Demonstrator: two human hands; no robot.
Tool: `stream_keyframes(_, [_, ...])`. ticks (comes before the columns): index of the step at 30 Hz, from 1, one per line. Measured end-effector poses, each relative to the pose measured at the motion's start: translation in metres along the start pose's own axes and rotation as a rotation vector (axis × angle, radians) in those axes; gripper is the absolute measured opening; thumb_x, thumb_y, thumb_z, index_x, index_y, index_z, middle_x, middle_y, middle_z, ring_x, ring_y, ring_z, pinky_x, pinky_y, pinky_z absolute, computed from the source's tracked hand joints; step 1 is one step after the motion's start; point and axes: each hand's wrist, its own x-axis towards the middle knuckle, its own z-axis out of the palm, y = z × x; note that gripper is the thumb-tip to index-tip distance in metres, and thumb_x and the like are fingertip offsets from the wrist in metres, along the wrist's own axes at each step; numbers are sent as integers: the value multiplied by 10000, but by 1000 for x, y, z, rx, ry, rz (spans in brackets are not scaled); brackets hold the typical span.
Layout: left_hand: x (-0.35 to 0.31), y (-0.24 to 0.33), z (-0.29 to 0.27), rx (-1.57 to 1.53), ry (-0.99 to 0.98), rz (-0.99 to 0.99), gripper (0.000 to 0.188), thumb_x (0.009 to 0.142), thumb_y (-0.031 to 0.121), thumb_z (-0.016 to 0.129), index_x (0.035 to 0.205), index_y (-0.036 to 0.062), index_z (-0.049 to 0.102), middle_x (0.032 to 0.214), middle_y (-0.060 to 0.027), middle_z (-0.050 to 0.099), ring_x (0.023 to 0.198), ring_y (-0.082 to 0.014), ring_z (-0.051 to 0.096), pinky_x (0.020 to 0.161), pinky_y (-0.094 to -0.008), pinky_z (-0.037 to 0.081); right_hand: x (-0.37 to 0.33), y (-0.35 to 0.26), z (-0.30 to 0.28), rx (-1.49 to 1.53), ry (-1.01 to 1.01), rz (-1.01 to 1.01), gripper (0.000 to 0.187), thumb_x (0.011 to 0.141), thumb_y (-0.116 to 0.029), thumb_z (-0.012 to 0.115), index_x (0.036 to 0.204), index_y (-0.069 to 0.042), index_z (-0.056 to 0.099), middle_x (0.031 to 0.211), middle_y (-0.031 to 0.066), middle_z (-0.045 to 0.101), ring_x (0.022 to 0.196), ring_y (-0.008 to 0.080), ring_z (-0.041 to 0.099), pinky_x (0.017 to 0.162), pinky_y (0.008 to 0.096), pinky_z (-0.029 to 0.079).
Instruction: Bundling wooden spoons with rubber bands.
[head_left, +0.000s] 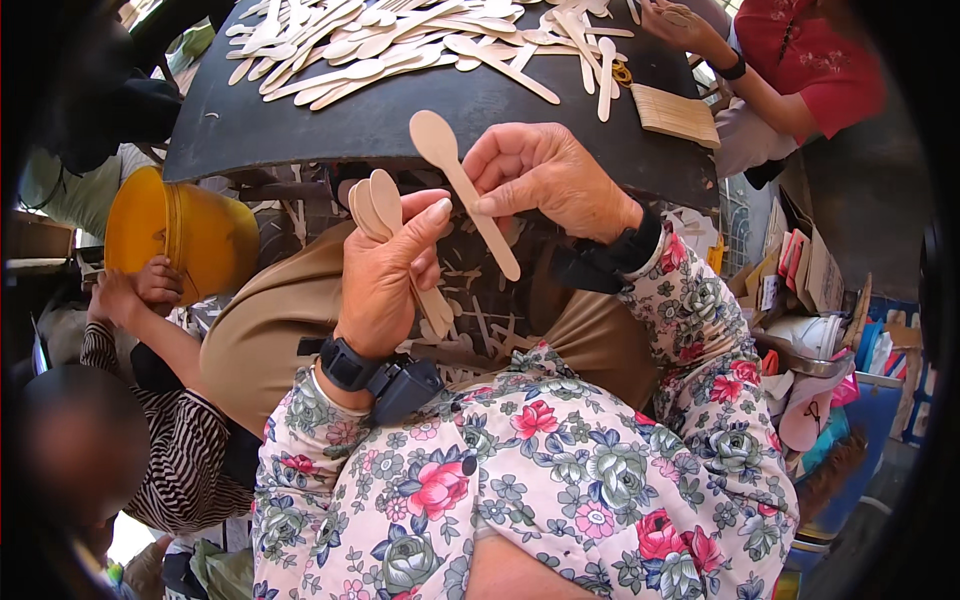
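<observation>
My left hand [385, 270] is closed around a small bunch of wooden spoons [384, 200], their bowls up and handles sticking out below the palm. Between the thumb and fingers of my right hand [550, 180] a single wooden spoon [462, 190] is pinched by its handle, tilted with its bowl to the upper left. That spoon is held just right of the bunch, in front of the table's near edge. A large loose heap of wooden spoons [390, 45] covers the far part of the dark table [300, 135].
A neat row of wooden sticks [675, 115] lies at the table's right, near yellow rubber bands [622, 74]. Someone at the left grips a yellow bucket [210, 235]. Another person's hand [685, 22] is at the far right. Cardboard [815, 265] stands at the right.
</observation>
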Motion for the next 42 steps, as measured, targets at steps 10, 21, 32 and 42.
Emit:
stream_keyframes(10, [1, -8, -6, 24, 207, 91, 180, 943, 214, 531, 898, 50, 591, 764, -9, 570, 603, -78, 512, 519, -217, 393, 41, 5, -38, -1395, 525, -495, 201, 801, -164, 672, 840, 25, 618, 787, 145, 660, 711, 272, 662, 650, 388, 527])
stream_keyframes(21, [-4, -6, -5, -1, 118, 135, 57, 945, 148, 529, 951, 97, 505, 691, 8, 427, 572, -99, 442, 502, -254, 416, 73, -3, -73, -1933, 298, -120, 110, 764, -53, 569, 766, -21, 674, 760, 189, 663, 759, 320, 680, 673, 404, 537])
stream_keyframes(32, [0, -5, -1, -17, 141, 190, 203, 902, 260, 676, 896, 100, 552, 665, 36, 453, 527, -52, 418, 445, -210, 356, -10, 27, 38, -1128, 123, -582, 164, 729, -22, 600, 853, -50, 496, 661, 120, 576, 663, 312, 619, 570, 410, 493])
stream_keyframes(42, [3, -11, -8, 31, 213, 199, 219, 910, 285, 664, 811, 127, 549, 664, 47, 481, 575, -54, 476, 483, -221, 383, -14, 28, 53, -948, 140, -712, 157, 751, -53, 630, 899, -23, 588, 699, 97, 577, 665, 276, 611, 576, 376, 505])
